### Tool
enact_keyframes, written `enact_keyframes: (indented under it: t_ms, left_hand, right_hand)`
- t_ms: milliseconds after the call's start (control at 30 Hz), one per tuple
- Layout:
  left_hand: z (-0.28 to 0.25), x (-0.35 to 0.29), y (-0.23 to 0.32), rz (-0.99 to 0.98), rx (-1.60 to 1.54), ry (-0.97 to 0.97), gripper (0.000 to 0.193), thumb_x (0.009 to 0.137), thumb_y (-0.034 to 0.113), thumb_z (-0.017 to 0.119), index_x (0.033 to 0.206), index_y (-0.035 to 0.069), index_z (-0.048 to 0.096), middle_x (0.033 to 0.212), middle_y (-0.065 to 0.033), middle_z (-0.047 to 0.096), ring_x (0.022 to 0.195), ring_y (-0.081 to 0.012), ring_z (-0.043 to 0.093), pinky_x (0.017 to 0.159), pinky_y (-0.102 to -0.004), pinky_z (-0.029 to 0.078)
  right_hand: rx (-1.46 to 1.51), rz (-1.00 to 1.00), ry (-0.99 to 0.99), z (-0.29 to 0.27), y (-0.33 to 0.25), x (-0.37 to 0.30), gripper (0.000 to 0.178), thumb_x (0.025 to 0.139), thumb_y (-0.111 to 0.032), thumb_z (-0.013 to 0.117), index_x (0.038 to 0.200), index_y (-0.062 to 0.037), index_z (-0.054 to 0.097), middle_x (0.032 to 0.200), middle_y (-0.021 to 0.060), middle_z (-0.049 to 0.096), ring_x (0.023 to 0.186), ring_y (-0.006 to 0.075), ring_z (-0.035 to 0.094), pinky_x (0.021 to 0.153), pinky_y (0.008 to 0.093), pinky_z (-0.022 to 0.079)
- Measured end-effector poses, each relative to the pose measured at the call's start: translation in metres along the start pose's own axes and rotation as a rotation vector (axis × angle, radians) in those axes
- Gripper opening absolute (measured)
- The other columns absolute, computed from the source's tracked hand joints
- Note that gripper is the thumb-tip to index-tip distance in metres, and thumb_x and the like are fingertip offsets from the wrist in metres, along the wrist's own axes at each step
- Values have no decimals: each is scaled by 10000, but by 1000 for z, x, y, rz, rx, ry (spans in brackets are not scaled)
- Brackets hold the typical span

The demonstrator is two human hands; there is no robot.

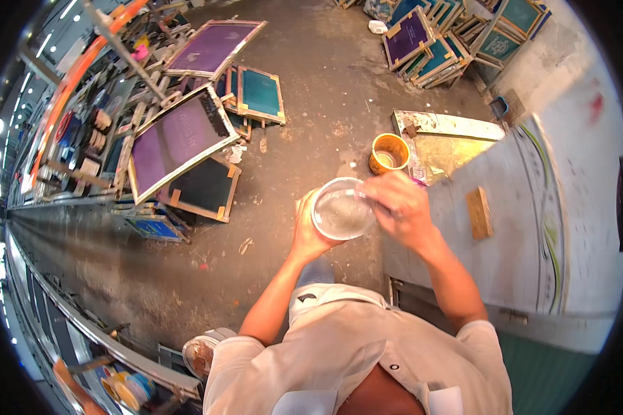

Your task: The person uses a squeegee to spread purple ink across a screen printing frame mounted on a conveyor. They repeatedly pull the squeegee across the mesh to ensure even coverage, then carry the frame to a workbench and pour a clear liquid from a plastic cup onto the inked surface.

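Note:
My left hand (pixel 307 225) is wrapped around the side of a round, pale tub (pixel 342 209) with a white rim, held in front of my body. Greyish, slightly shiny material or a bare bottom shows inside it; I cannot tell which. At the tub's right rim, my right hand (pixel 399 207) is closed, its fingertips over the opening. Something small and pale seems pinched there, too unclear to name. Just beyond my right hand, an orange-yellow bucket (pixel 389 153) stands on the floor.
Framed printing screens (pixel 180 142) lean in stacks at the left, and more screens (pixel 410 38) stand at the far right. A grey table (pixel 512 228) bearing a wooden block (pixel 479 213) is close on my right. Metal rails (pixel 111 346) run along the lower left.

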State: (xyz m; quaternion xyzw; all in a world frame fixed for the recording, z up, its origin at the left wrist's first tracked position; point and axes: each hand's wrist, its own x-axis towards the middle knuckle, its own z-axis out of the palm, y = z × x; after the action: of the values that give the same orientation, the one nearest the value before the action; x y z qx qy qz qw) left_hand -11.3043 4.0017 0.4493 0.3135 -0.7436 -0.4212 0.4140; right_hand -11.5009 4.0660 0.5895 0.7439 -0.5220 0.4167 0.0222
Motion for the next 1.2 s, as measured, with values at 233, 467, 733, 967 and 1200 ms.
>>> enact_keyframes:
  t_ms: [233,467,733,967,1200]
  left_hand:
    - [7,239,-132,-73,-15,46,1018,464,177,965,1378,75,529,1368,-118,585,1276,-343,514,1073,-484,409]
    - [14,483,-201,-88,64,-40,1119,496,210,982,1456,81,422,1428,-114,545,1314,-333,496,1107,-472,359]
    - [64,794,-360,-63,-84,103,1113,515,235,984,1466,72,429,1374,-151,574,1264,-365,527,1088,-477,392]
    - [47,1006,-433,-248,60,254,1051,517,299,985,1400,70,464,1303,-160,590,1242,-381,520,1037,-518,410]
    - [-9,1234,-545,-285,-46,386,988,526,256,985,1364,64,498,1294,-162,597,1231,-371,534,1025,-513,421]
  right_hand:
    - [33,176,-214,44,196,137,218,749,12,787,955,-49,756,881,91,733,777,262,667,690,366,525]
    - [-49,225,59,105,387,307,180,773,-12,804,945,-52,769,875,85,751,743,245,669,676,338,514]
    - [-14,177,102,166,650,514,183,772,23,771,945,-38,773,870,103,755,749,274,680,729,341,534]
    - [193,174,-190,218,834,710,143,780,-36,789,922,-39,774,903,117,759,788,273,687,744,355,529]
    - [133,-85,-337,346,1030,927,139,812,-32,772,950,-29,768,926,116,744,845,275,672,757,358,524]
